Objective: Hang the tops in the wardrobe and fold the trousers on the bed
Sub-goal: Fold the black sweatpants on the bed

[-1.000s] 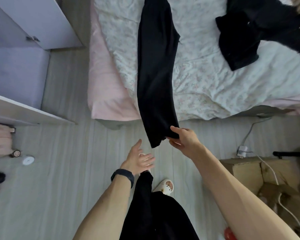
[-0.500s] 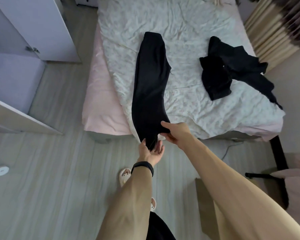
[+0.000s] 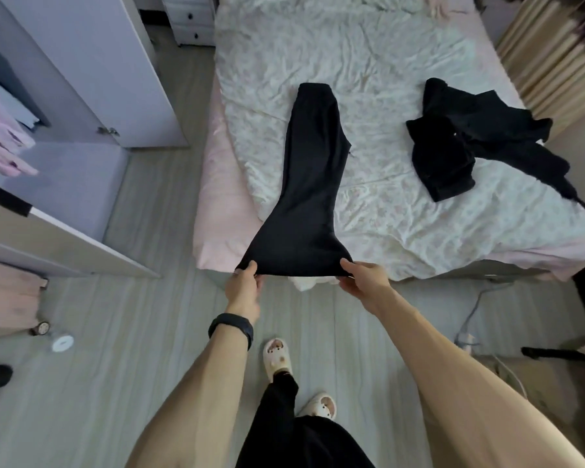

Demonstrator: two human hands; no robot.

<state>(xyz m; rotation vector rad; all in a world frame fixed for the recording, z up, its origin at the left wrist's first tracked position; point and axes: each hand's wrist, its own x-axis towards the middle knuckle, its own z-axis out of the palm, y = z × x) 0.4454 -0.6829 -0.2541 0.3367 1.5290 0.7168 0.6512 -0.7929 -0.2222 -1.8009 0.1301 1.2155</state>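
A pale grey, wood-grain floor (image 3: 115, 383) runs under a bed (image 3: 368, 55) whose crumpled white floral sheet lies over a smooth pink layer that shows along its edges. The trousers (image 3: 309, 184), black and matte, lie lengthwise on the sheet. They are narrow at the far end and flare into a wide near end that is raised off the foot of the bed.

The left hand (image 3: 244, 288) pinches the near left corner, thumb on top and fingers curled beneath. The right hand (image 3: 363, 278) pinches the near right corner the same way. The cloth is stretched taut between them in a shallow curve.

A black top (image 3: 453, 153) sits in a rumpled heap on the right part of the bed, well apart from the trousers. At the left stands a wardrobe (image 3: 92, 62) with a flat lilac door open and soft pink clothes (image 3: 0, 136) hanging inside. Pleated beige curtains (image 3: 554, 62) fill the upper right corner. A black band (image 3: 231, 327) circles the left wrist.
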